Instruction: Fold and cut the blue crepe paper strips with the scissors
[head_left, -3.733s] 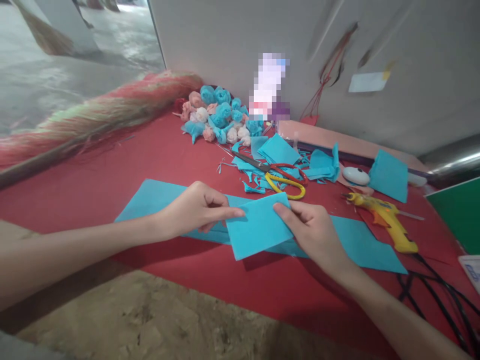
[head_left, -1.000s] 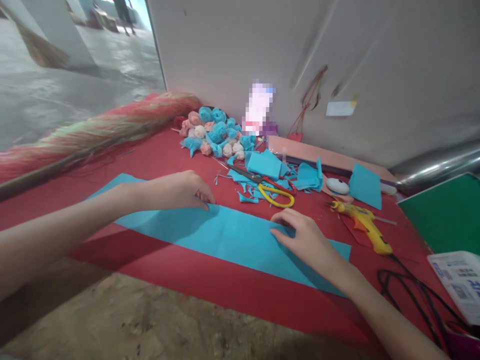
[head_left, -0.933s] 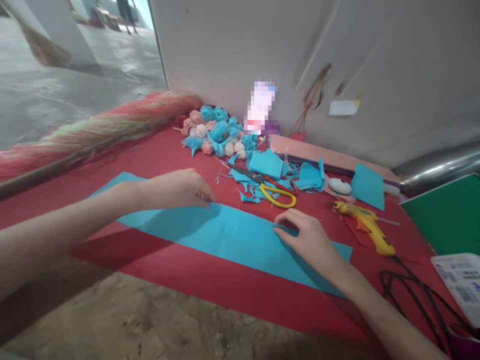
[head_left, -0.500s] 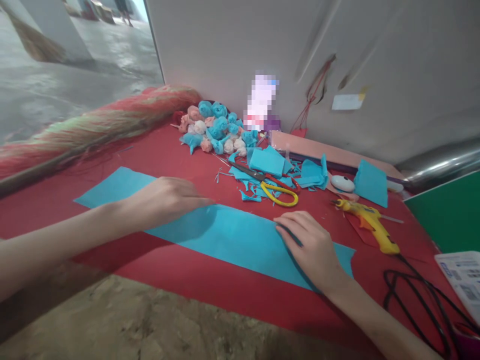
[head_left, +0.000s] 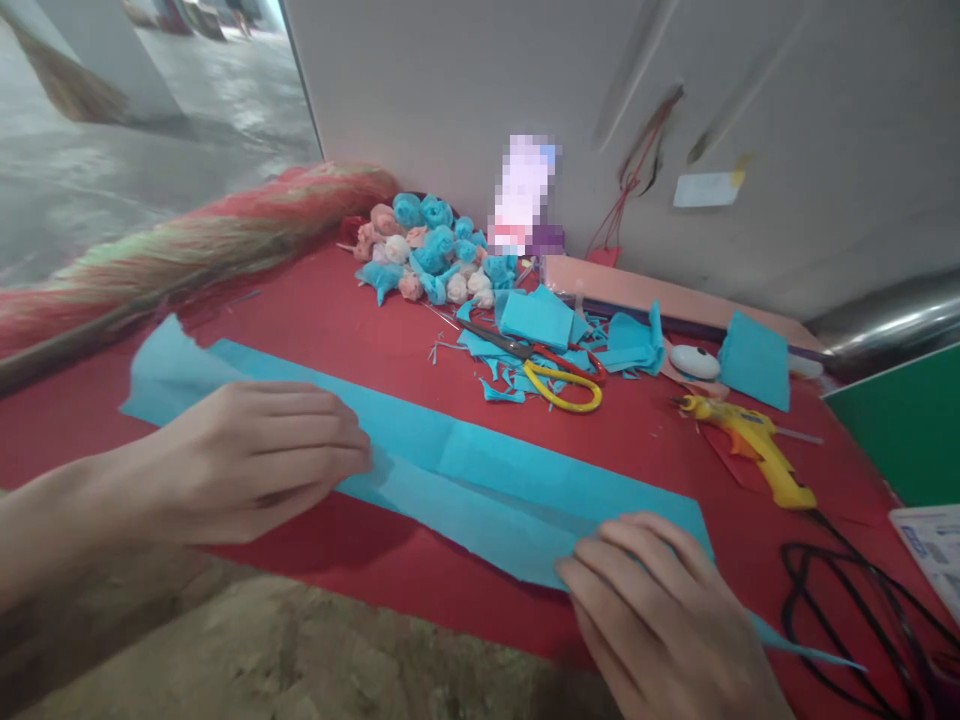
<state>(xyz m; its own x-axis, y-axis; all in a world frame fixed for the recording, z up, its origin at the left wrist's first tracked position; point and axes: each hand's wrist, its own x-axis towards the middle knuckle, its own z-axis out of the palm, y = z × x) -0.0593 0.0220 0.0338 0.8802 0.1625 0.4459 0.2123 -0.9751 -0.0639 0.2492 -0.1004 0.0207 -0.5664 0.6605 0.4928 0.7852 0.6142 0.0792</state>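
A long blue crepe paper strip lies across the red tabletop. Over its front part runs a second, lighter-looking layer of blue crepe paper, its left end curling upward. My left hand has its fingers together in a pinch on this upper layer, left of the middle. Farther right, my right hand grips the same layer near the table's front edge, fingers bent over it and the thumb hidden. A narrow tip of blue paper sticks out to the right beyond that hand.
Scissors with yellow and red handles lie among blue scraps behind the strip. Paper flowers are piled at the back. A yellow glue gun with a black cord is on the right. A broom rests along the left.
Both hands have come nearer to me, drawing the upper paper layer forward off the strip beneath. Its left end has lifted and curled, and two layers now show.
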